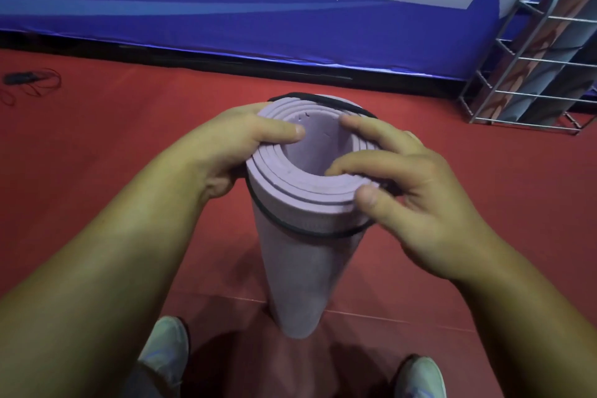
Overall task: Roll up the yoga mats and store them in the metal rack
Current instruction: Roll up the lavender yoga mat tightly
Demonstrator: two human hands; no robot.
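A rolled-up purple yoga mat point(300, 268) stands upright on the red floor between my feet. A thin black elastic band point(310, 231) loops around its top end. My left hand point(232, 152) grips the mat's top rim from the left, thumb over the rolled layers. My right hand point(413, 200) holds the rim from the right, fingers curled into the hollow core and thumb pressing the outer edge near the band. The metal rack point(529, 61) stands at the far right against the wall, with several rolled mats point(555, 81) stored inside it.
A blue banner point(258, 10) with large pale lettering covers the wall ahead. A dark object with thin cords point(26, 81) lies on the floor at the far left. My two light shoes point(164, 349) are at the bottom edge.
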